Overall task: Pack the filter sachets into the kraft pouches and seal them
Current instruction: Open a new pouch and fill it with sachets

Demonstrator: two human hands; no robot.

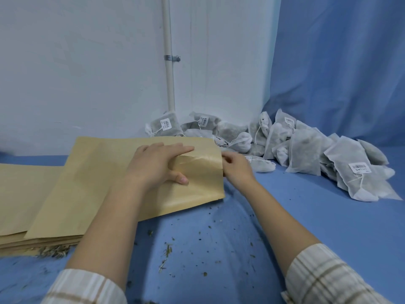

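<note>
Left hand [161,164] flat, fingers spread, pressing the top flat tan kraft paper pouch [122,183] near its right end. Right hand [235,166] pinching that pouch's right edge. Beyond, heaped white filter sachets [304,154] on blue tabletop [306,216].

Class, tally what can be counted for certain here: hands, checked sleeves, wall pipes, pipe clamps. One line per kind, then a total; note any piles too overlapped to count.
Hands: 2 (left hand; right hand, pinching the top kraft pouch)
Checked sleeves: 2
Wall pipe: 1
Pipe clamp: 1
Total: 6
Too overlapped to count: sachet heap, kraft pouch stack.
</note>
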